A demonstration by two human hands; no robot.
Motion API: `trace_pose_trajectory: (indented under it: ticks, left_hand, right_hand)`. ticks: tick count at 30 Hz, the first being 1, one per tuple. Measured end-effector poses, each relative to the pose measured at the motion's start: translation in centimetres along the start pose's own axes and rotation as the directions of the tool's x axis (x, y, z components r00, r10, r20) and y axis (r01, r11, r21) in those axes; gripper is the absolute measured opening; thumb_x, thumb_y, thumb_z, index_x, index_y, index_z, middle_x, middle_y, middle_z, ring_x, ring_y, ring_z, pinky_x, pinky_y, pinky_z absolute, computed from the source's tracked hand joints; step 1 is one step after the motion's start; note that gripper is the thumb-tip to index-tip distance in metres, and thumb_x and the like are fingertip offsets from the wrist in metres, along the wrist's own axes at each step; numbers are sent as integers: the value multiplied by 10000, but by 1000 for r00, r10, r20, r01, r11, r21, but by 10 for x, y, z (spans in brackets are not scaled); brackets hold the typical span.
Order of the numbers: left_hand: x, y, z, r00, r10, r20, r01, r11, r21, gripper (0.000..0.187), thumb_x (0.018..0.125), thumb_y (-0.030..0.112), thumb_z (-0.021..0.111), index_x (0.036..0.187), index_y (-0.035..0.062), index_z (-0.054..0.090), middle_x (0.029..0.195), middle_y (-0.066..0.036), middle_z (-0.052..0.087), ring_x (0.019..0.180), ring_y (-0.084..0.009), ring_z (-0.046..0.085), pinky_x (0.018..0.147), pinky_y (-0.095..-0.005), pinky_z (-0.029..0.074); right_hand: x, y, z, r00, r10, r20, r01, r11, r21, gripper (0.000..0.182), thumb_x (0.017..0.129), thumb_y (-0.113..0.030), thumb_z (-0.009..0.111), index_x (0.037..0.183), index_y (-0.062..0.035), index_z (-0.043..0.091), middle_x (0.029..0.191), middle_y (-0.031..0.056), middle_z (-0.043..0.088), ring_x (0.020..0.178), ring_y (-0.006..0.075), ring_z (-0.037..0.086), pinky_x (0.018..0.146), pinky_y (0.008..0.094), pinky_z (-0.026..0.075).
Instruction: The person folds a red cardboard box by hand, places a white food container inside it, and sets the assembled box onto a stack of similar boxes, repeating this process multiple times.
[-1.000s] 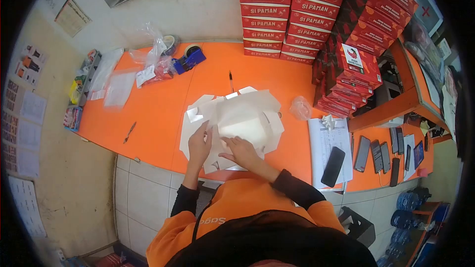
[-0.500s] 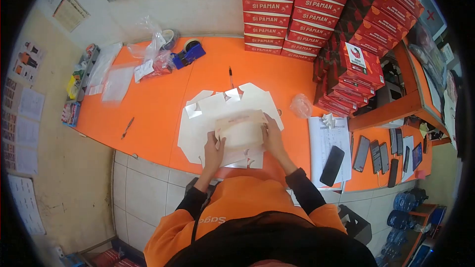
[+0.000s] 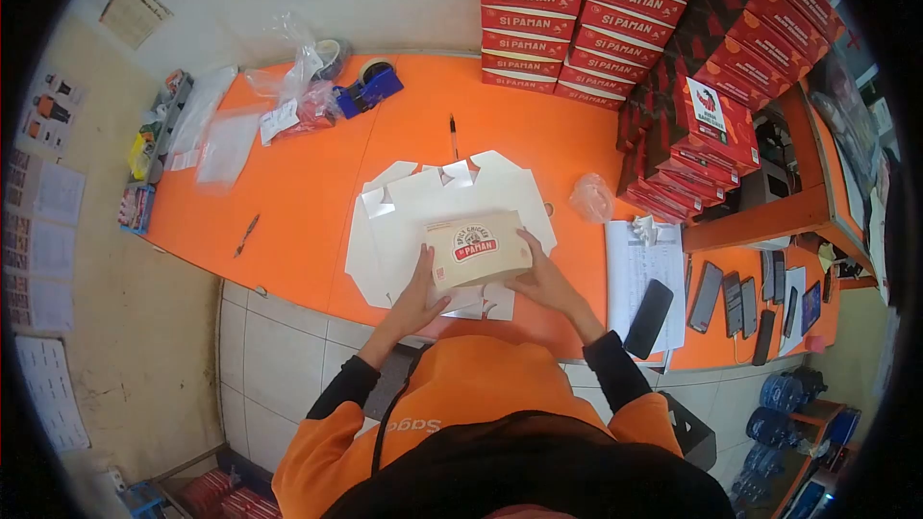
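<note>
Between my two hands is a cream cardboard food box [image 3: 460, 274] with a red and black printed logo on the face toward me. My left hand [image 3: 420, 296] grips its left end, thumb along the lower edge. At the right end, my right hand [image 3: 544, 279] holds the side, with some fingers hidden under or behind it. Beneath the box, flat unfolded white cardboard sheets [image 3: 385, 250] lie on the orange table [image 3: 298, 231], with cut corners and small upturned flaps.
Stacks of red boxes [image 3: 529, 19] stand at the back right. A blue tape dispenser [image 3: 370, 91], plastic bags [image 3: 231, 149] and a pen [image 3: 453, 135] lie toward the back. To the right are papers [image 3: 630, 259], a black phone [image 3: 648, 315] and several more phones [image 3: 707, 296].
The box has turned in my hands, so its printed logo face now shows where a plain side was before. Both hands have shifted their hold on its ends.
</note>
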State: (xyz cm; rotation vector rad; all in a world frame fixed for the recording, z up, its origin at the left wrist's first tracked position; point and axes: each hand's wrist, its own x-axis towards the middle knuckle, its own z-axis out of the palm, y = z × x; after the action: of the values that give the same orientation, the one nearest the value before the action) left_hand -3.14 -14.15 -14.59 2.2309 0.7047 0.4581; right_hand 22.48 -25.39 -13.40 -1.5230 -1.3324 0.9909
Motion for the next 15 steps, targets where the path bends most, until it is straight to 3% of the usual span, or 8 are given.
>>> trace_pose_trajectory:
  ticks: [2, 5, 8, 11, 15]
  left_hand:
    - [-1, -3, -2, 997, -32, 65, 38, 996, -82, 836, 827, 104, 612, 1454, 62, 61, 1479, -280, 84, 1333, -427, 237, 1058, -416, 300]
    - [-1, -12, 8, 999, -31, -12, 31, 999, -31, 820, 827, 136, 630, 1449, 57, 102, 1454, -292, 169, 1286, -439, 318, 1024, -413, 356]
    - [0, -16, 14, 993, -111, -41, 107, 990, -93, 743, 825, 153, 639, 1432, 74, 218, 1429, -293, 235, 1233, -440, 393, 970, -403, 418]
    - [5, -16, 9, 976, -207, 68, 213, 972, -104, 650, 832, 154, 634, 1399, 96, 322, 1408, -282, 289, 1179, -430, 460, 913, -394, 466]
    - [0, -31, 6, 1000, 23, -14, -23, 999, 44, 616, 835, 121, 621, 1390, 110, 354, 1445, -261, 235, 1259, -413, 375, 995, -397, 389]
  right_hand:
    - [-1, 27, 1, 995, -93, 19, 95, 986, -136, 769, 797, -55, 653, 1402, -94, 180, 1466, 232, 172, 1178, 356, 480, 834, 360, 523]
    - [-1, 20, 1, 1000, -7, -19, 5, 998, -69, 717, 795, -62, 669, 1369, -77, 239, 1449, 223, 207, 1138, 355, 497, 822, 343, 530]
    - [1, 27, 1, 980, -186, -73, 167, 964, -209, 638, 797, -71, 673, 1324, -97, 313, 1417, 204, 259, 1101, 360, 513, 813, 334, 532]
    - [3, 50, 2, 979, -147, -140, 128, 982, -138, 509, 790, -74, 679, 1236, -106, 435, 1365, 165, 345, 1040, 340, 545, 807, 340, 521]
    - [0, 43, -8, 957, -258, -136, 202, 923, -329, 321, 789, -68, 674, 1083, -82, 546, 1189, 120, 498, 968, 297, 576, 777, 358, 508]
